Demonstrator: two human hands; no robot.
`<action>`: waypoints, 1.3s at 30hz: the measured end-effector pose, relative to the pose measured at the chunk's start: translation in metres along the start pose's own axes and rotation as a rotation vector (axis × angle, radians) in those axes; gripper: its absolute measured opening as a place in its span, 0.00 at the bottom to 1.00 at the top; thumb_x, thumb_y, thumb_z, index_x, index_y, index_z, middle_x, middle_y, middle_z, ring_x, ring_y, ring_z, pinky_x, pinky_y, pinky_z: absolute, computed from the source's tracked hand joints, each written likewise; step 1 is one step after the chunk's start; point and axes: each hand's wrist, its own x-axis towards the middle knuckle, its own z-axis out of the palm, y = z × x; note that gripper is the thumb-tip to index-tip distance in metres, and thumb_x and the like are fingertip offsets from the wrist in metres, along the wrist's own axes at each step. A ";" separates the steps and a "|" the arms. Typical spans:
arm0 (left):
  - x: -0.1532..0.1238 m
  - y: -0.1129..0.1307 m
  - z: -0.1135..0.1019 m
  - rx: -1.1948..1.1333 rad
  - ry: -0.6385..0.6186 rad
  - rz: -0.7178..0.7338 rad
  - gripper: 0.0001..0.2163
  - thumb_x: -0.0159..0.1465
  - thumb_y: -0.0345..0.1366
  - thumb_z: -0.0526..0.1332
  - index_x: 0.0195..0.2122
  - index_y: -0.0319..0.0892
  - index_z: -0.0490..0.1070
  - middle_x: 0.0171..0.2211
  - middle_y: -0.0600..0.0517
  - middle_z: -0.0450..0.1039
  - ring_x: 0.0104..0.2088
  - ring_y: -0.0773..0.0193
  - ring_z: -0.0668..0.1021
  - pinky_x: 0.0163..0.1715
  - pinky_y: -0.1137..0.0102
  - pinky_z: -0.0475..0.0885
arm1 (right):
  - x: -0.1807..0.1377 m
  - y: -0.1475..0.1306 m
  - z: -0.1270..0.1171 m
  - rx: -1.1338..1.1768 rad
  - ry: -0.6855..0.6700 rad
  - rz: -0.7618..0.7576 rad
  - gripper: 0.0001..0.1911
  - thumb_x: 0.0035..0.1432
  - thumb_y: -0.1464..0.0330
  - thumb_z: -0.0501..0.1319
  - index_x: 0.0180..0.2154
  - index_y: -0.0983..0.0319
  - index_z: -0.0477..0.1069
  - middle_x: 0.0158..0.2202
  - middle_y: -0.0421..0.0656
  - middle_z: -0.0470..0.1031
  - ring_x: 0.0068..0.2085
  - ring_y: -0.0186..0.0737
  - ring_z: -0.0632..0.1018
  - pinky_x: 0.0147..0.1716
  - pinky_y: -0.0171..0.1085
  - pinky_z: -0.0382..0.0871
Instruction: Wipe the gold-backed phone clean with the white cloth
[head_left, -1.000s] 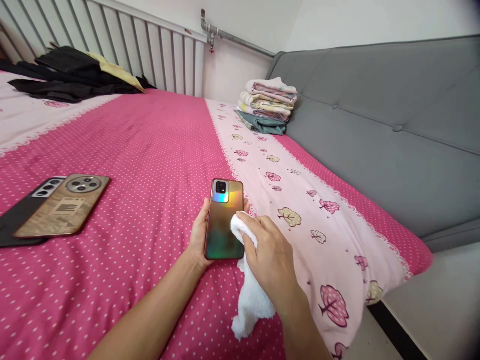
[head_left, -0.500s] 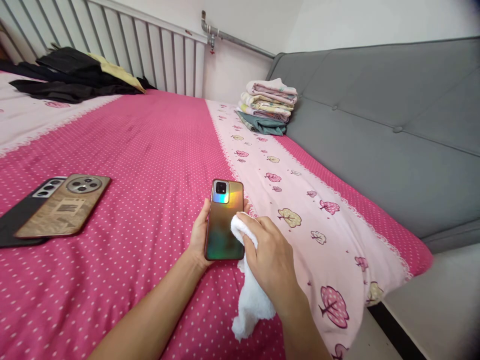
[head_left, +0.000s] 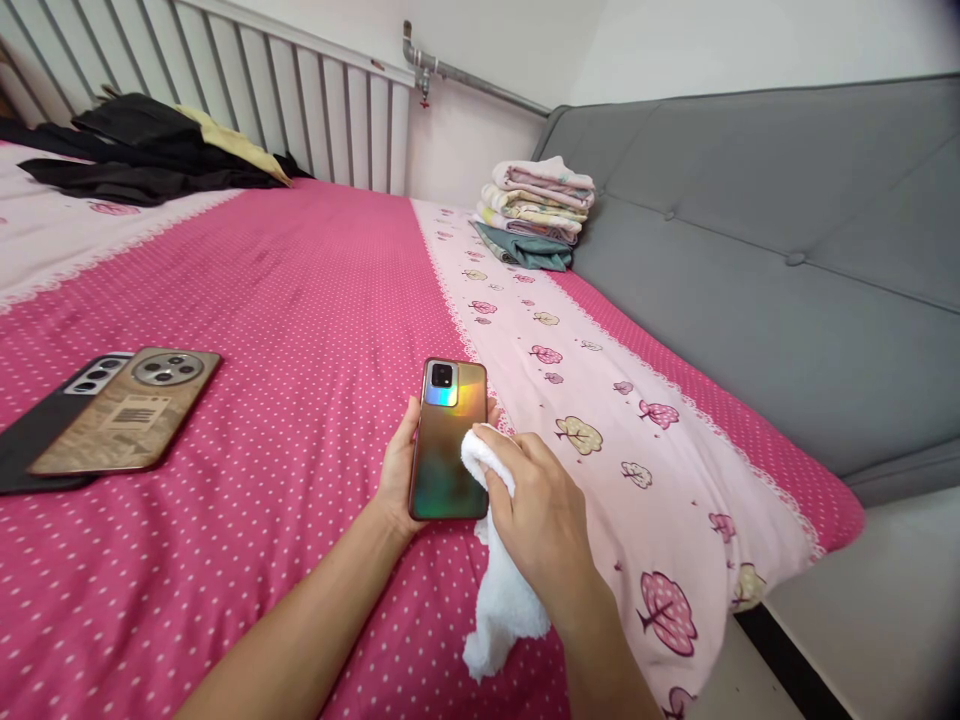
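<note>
Right hand (head_left: 546, 515): while it's got the white cloth (head_left: 508, 610) bunched in a narrow pinch, the rest just hangs down on the wearer's side
White cloth vs glossy phone (head_left: 444, 455): kinda the key bit imo, the bunched part overlaps the lower right of the phone's back, looks like touching, so the phone lies just left of that pinch
Left hand (head_left: 397, 465): nearer to the phone of the 2, grips it from the left and underneath, fingertips peeking past the right edge
Glossy phone: back up, between the 2 hands, long axis pointing away from the wearer, camera end farther off
Tan phone (head_left: 169, 420): lying partly over 1 black phone (head_left: 34, 435), well off left on the pink bedsheet (head_left: 322, 300)
Folded fabrics (head_left: 536, 205): stacked beside the gray padded panel (head_left: 750, 190)
Dark clothes (head_left: 142, 140): heaped near the white radiator (head_left: 300, 80)
</note>
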 end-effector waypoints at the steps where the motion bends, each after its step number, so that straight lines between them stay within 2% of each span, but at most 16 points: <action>1: 0.000 0.000 0.000 -0.001 -0.002 0.001 0.34 0.63 0.54 0.46 0.59 0.30 0.57 0.48 0.37 0.73 0.49 0.51 0.74 0.53 0.59 0.62 | 0.000 0.000 0.000 0.000 0.001 -0.001 0.22 0.59 0.75 0.53 0.52 0.50 0.66 0.39 0.41 0.70 0.42 0.41 0.72 0.35 0.35 0.64; 39: 0.000 0.000 0.000 0.004 -0.004 -0.008 0.33 0.63 0.55 0.45 0.58 0.31 0.60 0.46 0.38 0.74 0.48 0.51 0.74 0.53 0.59 0.62 | 0.001 0.001 0.001 -0.006 0.025 -0.015 0.22 0.59 0.75 0.52 0.52 0.50 0.67 0.38 0.41 0.70 0.41 0.40 0.72 0.35 0.34 0.64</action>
